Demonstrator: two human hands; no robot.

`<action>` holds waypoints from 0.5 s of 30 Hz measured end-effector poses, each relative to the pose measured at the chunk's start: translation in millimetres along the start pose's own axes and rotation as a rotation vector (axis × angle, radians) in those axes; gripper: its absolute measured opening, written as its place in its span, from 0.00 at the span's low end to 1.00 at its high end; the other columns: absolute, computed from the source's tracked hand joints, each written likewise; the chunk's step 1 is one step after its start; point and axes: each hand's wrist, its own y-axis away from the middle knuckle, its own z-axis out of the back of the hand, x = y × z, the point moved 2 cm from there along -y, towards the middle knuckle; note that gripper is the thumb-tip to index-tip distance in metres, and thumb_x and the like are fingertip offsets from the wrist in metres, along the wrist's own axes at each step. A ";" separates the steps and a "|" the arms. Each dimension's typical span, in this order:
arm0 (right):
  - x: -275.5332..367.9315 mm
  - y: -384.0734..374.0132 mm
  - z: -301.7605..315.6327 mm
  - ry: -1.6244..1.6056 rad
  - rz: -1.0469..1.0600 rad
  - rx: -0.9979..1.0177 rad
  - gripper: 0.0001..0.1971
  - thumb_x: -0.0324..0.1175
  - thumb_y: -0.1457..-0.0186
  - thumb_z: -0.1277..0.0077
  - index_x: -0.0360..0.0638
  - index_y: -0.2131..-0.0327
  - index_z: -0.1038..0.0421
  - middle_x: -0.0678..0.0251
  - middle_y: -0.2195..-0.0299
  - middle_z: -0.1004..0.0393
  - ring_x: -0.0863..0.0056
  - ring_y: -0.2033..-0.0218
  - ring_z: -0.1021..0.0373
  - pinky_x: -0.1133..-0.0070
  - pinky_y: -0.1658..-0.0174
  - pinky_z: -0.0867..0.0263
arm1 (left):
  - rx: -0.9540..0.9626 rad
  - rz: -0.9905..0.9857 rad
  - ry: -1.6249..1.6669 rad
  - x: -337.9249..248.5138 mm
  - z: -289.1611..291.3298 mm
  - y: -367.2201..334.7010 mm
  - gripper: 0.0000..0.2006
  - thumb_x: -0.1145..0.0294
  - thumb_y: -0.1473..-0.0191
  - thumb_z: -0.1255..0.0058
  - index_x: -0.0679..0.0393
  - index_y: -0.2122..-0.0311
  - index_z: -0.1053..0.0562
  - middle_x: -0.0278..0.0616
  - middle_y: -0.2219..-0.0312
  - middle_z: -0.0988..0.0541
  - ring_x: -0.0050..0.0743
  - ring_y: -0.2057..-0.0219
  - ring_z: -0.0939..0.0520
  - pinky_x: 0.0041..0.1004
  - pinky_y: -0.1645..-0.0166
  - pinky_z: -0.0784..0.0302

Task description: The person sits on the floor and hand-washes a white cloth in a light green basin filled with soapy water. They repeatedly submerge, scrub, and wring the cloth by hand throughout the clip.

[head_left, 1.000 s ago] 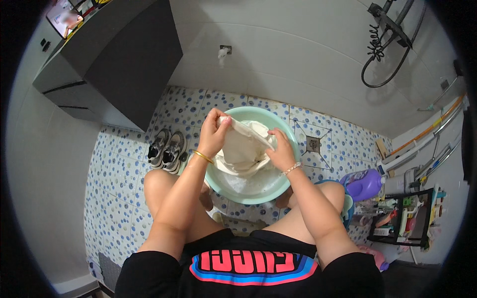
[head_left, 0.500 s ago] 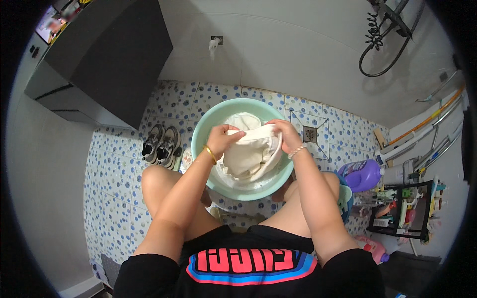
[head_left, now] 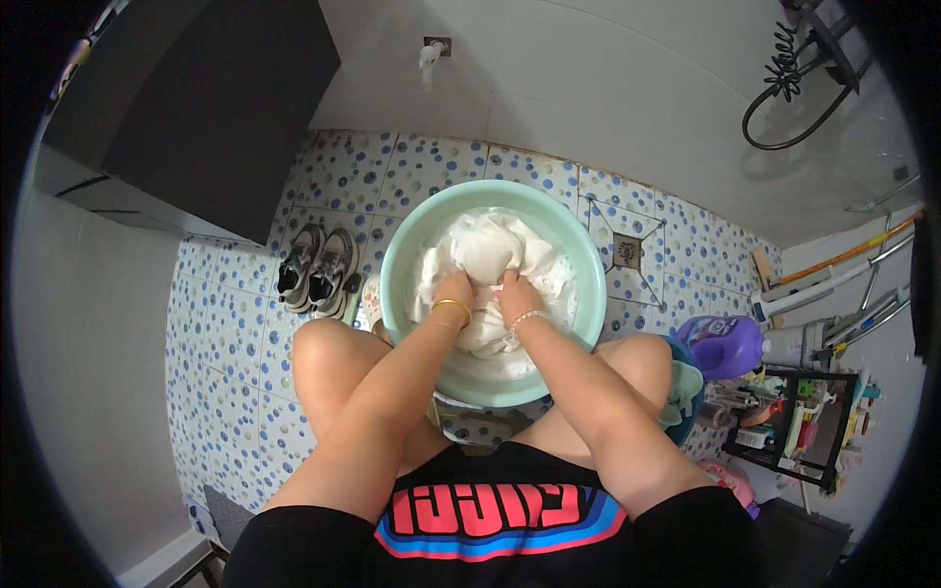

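A pale green basin [head_left: 587, 314] stands on the floor between my knees. In it lies a wet cream-white cloth garment [head_left: 490, 251], bunched up with white suds around it. My left hand [head_left: 454, 291], a gold bangle at its wrist, is closed on the near left part of the cloth. Close beside it my right hand [head_left: 518, 297], with a pale bracelet, grips the cloth too. Between the hands the cloth bulges up toward the far side. Most of my fingertips are hidden in its folds.
Dark sneakers [head_left: 317, 269] and a pale clog [head_left: 372, 302] stand left of the basin. A floor drain [head_left: 625, 252] lies to its right. Further right are a purple jug [head_left: 722, 346], a blue tub [head_left: 684, 412] and a black rack [head_left: 792, 421] of bottles. A dark cabinet [head_left: 186, 108] stands far left.
Both hands have come down into the basin and closer together. The garment's edge, held stretched between them before, is now bunched among the suds. The view has shifted slightly.
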 end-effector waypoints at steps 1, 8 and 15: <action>2.5 0.0 0.6 0.007 -0.013 0.033 0.16 0.37 0.52 0.55 0.37 0.63 0.42 0.53 0.70 0.31 0.58 0.66 0.33 0.69 0.63 0.37 | 0.054 0.017 -0.022 0.0 -1.8 -0.1 0.11 0.67 0.57 0.52 0.62 0.68 0.30 0.53 0.69 0.26 0.47 0.65 0.25 0.35 0.60 0.31; -17.0 -23.3 -17.9 -0.212 -0.096 0.077 0.13 0.34 0.54 0.54 0.40 0.64 0.37 0.54 0.72 0.30 0.58 0.67 0.34 0.69 0.62 0.38 | 0.089 0.017 -0.173 -5.9 -6.8 -2.9 0.10 0.72 0.57 0.54 0.63 0.67 0.30 0.52 0.67 0.26 0.44 0.66 0.24 0.32 0.62 0.29; 18.2 -3.3 71.7 -0.609 -0.006 -0.344 0.05 0.28 0.55 0.54 0.40 0.72 0.34 0.58 0.74 0.30 0.60 0.70 0.33 0.73 0.66 0.39 | 0.102 0.188 1.114 -14.9 34.9 3.0 0.10 0.64 0.51 0.55 0.60 0.67 0.29 0.36 0.76 0.28 0.24 0.75 0.27 0.23 0.70 0.29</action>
